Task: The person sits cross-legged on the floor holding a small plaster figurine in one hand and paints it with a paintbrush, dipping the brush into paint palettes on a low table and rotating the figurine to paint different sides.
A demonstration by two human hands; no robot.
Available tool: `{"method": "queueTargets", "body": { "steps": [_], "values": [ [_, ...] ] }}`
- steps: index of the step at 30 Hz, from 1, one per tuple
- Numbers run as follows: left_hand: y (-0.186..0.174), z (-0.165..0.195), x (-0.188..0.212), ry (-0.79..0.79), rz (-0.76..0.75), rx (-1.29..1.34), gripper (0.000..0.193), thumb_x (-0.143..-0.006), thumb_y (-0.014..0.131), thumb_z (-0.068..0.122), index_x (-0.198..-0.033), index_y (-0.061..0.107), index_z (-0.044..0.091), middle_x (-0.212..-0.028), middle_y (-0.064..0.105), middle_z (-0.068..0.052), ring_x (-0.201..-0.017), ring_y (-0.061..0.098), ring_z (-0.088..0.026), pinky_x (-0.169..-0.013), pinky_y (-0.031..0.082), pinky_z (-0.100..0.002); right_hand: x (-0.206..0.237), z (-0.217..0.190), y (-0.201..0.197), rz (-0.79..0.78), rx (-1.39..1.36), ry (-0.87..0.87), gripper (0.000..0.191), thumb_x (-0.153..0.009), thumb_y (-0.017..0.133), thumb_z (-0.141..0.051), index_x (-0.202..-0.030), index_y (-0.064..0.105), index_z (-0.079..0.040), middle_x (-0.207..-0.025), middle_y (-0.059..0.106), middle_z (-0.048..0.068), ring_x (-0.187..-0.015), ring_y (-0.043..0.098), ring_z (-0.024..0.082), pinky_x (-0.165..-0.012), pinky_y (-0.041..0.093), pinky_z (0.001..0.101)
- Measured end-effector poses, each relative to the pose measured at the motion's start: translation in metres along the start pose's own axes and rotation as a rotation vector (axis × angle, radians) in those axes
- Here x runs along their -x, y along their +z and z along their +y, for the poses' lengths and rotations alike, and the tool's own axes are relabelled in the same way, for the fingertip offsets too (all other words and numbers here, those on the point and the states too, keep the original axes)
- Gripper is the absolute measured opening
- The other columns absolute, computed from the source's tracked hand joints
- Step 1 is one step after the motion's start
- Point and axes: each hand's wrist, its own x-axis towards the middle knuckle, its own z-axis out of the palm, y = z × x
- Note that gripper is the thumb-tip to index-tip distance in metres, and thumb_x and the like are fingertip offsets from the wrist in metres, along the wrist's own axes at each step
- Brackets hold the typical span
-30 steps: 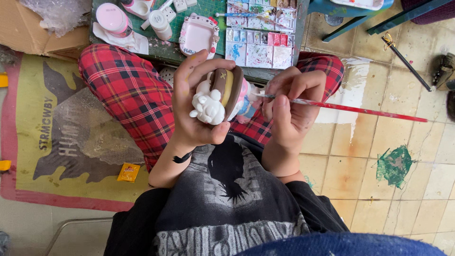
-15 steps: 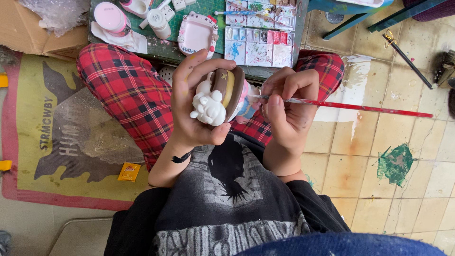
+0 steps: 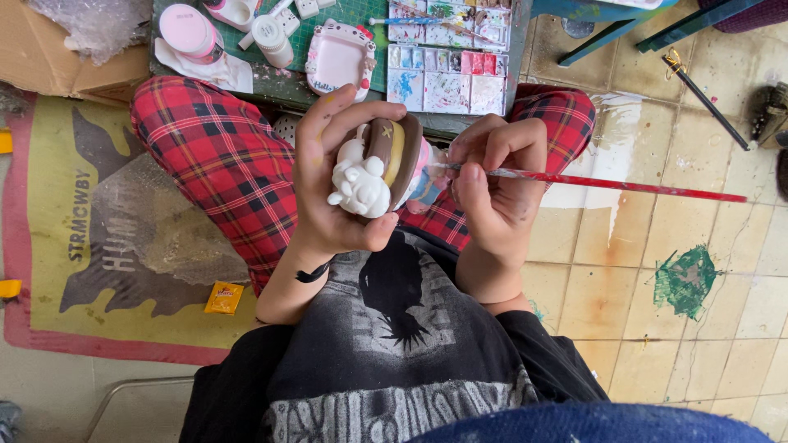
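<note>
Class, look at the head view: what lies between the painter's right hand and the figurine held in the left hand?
Only the brush's tip end; it spans the narrow gap from right hand to figurine.

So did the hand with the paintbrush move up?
Yes, slightly. The right hand with the red paintbrush has crept up toward the paint palette, and the brush lies flatter across the floor tiles than before.

You wear a black short-sleeved T-shirt [image 3: 394,344] with a faded grey print on the chest: a dark bird-like shape over a pale block, and a worn pale band lower down. Your trousers [image 3: 222,156] are red tartan, crossed with black and thin white lines. Your left hand [image 3: 332,176] shows a yellow paint smudge on one finger; your right hand [image 3: 497,184] and both forearms are bare
</note>
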Motion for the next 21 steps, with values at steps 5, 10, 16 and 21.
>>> {"method": "queueTargets", "body": {
  "steps": [5, 10, 16, 21],
  "values": [
    [0.0008, -0.0005, 0.0005, 0.028, 0.0, -0.059, 0.093, -0.083, 0.077, 0.021, -0.159, 0.024, 0.01, -0.144, 0.059, -0.016, -0.112, 0.063, -0.017, -0.102, 0.051, -0.027, -0.0005, -0.0004, -0.0009, -0.001, 0.017, -0.003, 0.019, -0.111, 0.056, -0.004, -0.11, 0.037, -0.006, -0.105, 0.058, 0.016, -0.07, 0.046, 0.006, -0.069, 0.044, 0.0197],
    [0.0013, -0.0011, 0.0022, 0.029, 0.003, -0.058, 0.093, -0.083, 0.077, 0.022, -0.159, 0.024, 0.01, -0.144, 0.059, -0.016, -0.113, 0.063, -0.017, -0.103, 0.051, -0.027, 0.0007, -0.0017, 0.0, 0.032, -0.013, 0.016, 0.019, -0.111, 0.055, -0.004, -0.109, 0.036, -0.007, -0.103, 0.058, 0.016, -0.063, 0.044, 0.005, -0.067, 0.044, 0.0191],
    [0.0025, -0.0016, 0.0027, 0.018, 0.0, -0.038, 0.093, -0.084, 0.078, 0.022, -0.159, 0.024, 0.009, -0.144, 0.059, -0.016, -0.113, 0.062, -0.018, -0.103, 0.051, -0.027, 0.0026, -0.0027, -0.0019, 0.031, -0.038, 0.02, 0.018, -0.11, 0.055, -0.005, -0.109, 0.037, -0.007, -0.102, 0.058, 0.016, -0.059, 0.04, 0.003, -0.062, 0.041, 0.0162],
    [0.0022, -0.0008, 0.0024, 0.017, 0.009, -0.038, 0.093, -0.083, 0.078, 0.021, -0.158, 0.024, 0.008, -0.144, 0.059, -0.016, -0.111, 0.062, -0.017, -0.102, 0.051, -0.026, 0.0034, -0.0009, -0.0034, 0.003, -0.017, 0.029, 0.018, -0.11, 0.055, -0.005, -0.113, 0.037, -0.007, -0.104, 0.057, 0.016, -0.066, 0.043, 0.005, -0.065, 0.041, 0.0174]
  ]
}}
